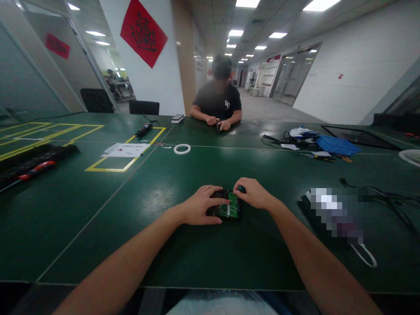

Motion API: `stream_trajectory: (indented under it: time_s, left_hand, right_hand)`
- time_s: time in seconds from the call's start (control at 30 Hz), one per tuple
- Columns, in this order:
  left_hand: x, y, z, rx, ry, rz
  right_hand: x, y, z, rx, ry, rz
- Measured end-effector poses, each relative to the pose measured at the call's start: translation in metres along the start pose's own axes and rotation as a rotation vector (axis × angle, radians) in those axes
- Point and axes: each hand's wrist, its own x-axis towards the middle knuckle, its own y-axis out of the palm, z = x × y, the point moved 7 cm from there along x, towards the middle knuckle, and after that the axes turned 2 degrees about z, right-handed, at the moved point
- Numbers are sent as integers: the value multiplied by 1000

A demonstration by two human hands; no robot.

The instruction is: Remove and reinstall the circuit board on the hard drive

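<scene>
A hard drive [233, 205] lies on the green table in front of me, its green circuit board facing up in a black body. My left hand [201, 205] grips it from the left, with the thumb at the near edge and the fingers reaching across the top. Over the drive's far right corner, my right hand [254, 192] is closed around a small screwdriver [242, 189]. Only the dark rounded handle end shows; the fingers hide its shaft and tip.
Across the table [157, 245] sits a person [216, 103] handling a small dark object. A white tape roll [182, 149] and paper sheets [124, 150] lie ahead. To the right are a blurred-out item [334, 214], black cables [387, 194] and a blue bag [337, 145].
</scene>
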Motion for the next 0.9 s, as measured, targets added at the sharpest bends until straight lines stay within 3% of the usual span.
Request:
stream_trajectory:
  time_s: [0.23,0.67,0.9]
  left_hand:
    - [0,-1,-1,3,2,-13]
    - [1,-4,-4,-14,4,-2]
    - [0,-3,-2,-18,-10,2]
  right_hand:
    - [-2,-7,4,24,89,-45]
    - [0,0,5,95,62,-39]
    - [-4,-17,-7,125,106,-126]
